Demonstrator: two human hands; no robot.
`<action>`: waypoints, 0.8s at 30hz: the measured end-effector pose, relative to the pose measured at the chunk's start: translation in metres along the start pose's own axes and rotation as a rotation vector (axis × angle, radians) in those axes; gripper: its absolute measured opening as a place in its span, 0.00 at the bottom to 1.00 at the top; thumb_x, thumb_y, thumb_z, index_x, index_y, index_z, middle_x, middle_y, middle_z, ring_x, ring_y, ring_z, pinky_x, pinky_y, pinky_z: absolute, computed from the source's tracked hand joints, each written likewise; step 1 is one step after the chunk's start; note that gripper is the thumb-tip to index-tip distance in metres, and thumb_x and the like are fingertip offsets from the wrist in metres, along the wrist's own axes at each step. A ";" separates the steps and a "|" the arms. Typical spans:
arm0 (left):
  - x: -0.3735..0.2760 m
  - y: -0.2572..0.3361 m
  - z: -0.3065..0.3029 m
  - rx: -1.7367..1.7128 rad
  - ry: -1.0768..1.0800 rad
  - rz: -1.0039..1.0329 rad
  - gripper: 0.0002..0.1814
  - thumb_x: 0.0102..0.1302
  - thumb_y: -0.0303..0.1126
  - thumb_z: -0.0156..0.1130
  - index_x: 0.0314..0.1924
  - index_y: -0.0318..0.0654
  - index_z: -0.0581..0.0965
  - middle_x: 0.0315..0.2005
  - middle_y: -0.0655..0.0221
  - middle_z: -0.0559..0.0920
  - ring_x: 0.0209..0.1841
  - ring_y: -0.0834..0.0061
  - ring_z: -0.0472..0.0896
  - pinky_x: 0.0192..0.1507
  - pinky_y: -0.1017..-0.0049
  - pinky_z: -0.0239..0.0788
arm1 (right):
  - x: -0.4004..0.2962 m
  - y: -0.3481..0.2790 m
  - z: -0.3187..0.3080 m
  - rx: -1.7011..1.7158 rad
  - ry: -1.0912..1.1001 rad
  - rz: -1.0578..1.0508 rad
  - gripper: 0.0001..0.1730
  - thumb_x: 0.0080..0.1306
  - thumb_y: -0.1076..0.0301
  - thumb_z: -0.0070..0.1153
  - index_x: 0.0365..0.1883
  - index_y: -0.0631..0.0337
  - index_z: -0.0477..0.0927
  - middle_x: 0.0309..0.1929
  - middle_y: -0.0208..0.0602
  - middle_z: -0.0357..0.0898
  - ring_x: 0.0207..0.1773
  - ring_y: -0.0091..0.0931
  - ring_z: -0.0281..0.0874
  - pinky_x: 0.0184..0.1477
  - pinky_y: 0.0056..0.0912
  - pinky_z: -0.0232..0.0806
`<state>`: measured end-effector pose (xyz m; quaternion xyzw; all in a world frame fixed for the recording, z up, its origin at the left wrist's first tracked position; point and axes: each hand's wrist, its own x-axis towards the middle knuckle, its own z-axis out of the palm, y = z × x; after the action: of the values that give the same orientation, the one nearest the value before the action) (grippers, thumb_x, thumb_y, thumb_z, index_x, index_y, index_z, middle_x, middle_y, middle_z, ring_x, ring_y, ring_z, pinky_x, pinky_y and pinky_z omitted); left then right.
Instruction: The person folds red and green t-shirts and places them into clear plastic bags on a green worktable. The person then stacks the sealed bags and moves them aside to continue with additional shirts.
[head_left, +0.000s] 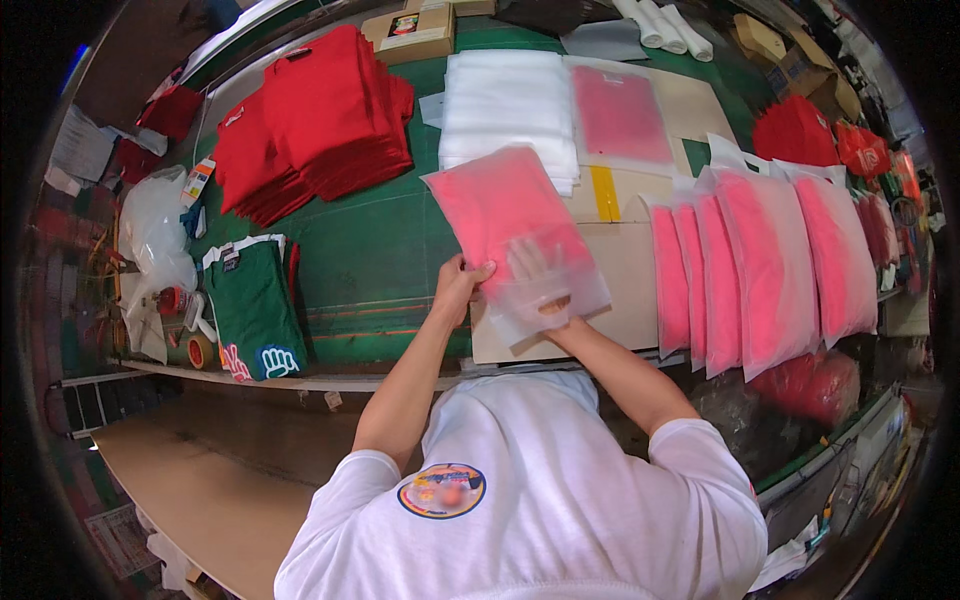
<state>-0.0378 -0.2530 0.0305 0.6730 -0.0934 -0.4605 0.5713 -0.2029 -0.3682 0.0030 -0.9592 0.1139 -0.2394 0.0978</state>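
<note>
Before me is a frosted plastic bag (517, 202) with a folded red garment inside and a handle cut-out at its near end. My left hand (463, 283) pinches the bag's left edge, thumb on top. Through the milky plastic my right hand (534, 261) shows, fingers spread flat over the red cloth. It appears to be inside the bag, its wrist visible through the cut-out. Just beyond lies a stack of empty-looking frosted bags (506, 105). Beside that stack, another filled bag (622, 112) lies flat.
Folded red T-shirts (322, 112) are piled at the back left. Nearer lies a green printed T-shirt (255, 311), with a tape roll (199, 351) beside it. Several filled bags (772, 262) stand in a row at right. Cardboard (622, 277) covers part of the green table (367, 255).
</note>
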 end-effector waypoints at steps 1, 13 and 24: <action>-0.011 -0.001 -0.003 -0.094 -0.065 -0.070 0.20 0.65 0.34 0.74 0.50 0.29 0.78 0.36 0.68 0.82 0.34 0.74 0.81 0.39 0.73 0.76 | 0.001 -0.001 -0.001 0.066 0.073 -0.025 0.43 0.64 0.46 0.61 0.72 0.59 0.68 0.78 0.57 0.58 0.80 0.56 0.53 0.74 0.76 0.44; -0.052 -0.056 -0.019 0.041 -0.171 -0.235 0.13 0.73 0.39 0.67 0.35 0.37 0.82 0.27 0.74 0.82 0.29 0.79 0.77 0.34 0.74 0.70 | 0.009 -0.032 -0.004 -0.106 0.004 0.073 0.31 0.59 0.48 0.65 0.64 0.31 0.81 0.78 0.41 0.62 0.78 0.52 0.56 0.66 0.80 0.52; -0.041 -0.084 -0.013 0.271 0.005 -0.087 0.15 0.68 0.30 0.68 0.25 0.32 0.76 0.21 0.67 0.79 0.26 0.76 0.78 0.29 0.70 0.70 | 0.028 -0.022 0.012 -0.204 -0.101 -0.018 0.30 0.63 0.42 0.58 0.66 0.24 0.79 0.81 0.42 0.56 0.83 0.51 0.48 0.68 0.88 0.43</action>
<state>-0.0850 -0.1903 -0.0214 0.7486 -0.1244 -0.4662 0.4548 -0.1698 -0.3533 0.0103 -0.9760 0.1238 -0.1789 0.0029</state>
